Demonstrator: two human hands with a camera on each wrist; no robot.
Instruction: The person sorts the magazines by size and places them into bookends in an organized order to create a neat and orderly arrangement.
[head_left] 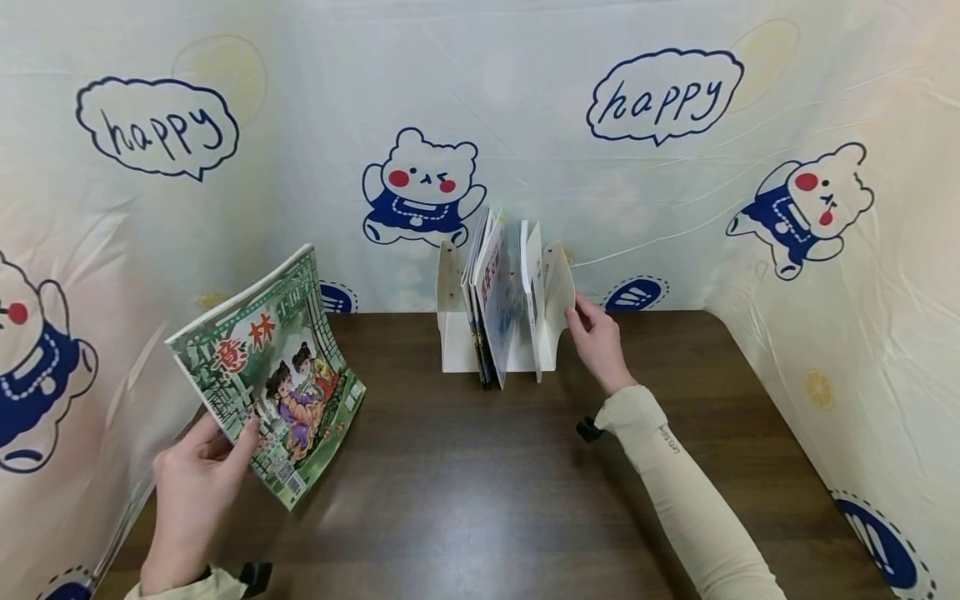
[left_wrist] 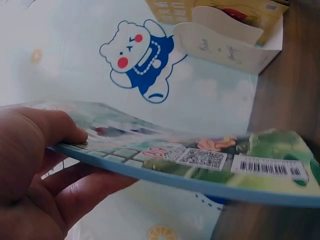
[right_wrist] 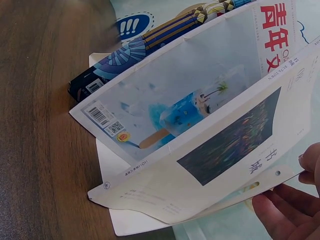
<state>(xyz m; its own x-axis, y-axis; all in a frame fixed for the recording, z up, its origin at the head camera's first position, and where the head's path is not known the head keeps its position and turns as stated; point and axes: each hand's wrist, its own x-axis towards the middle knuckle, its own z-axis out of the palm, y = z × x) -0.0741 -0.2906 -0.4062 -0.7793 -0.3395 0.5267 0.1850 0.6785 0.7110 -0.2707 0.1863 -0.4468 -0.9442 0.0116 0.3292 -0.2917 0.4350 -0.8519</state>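
My left hand (head_left: 198, 483) pinches a green illustrated magazine (head_left: 300, 392) by its lower left edge, thumb on the cover and fingers behind. It is raised and tilted, cover towards me. The left wrist view shows its blue edge and barcode, with the thumb of the hand (left_wrist: 30, 150) on top. At the back of the table, my right hand (head_left: 600, 337) holds the right side panel of a white book rack (head_left: 459, 342) between thumb and fingers. Several magazines stand in it, among them one with an ice-pop cover (right_wrist: 185, 110) and a white one (right_wrist: 240, 145) with a dark picture.
The rack stands on a dark brown wooden table (head_left: 420, 475), close to the back wall. Pale sheeting (head_left: 540, 100) with bear drawings and "happy" bubbles hangs around the back and sides. A gap shows between the two groups of magazines in the rack.
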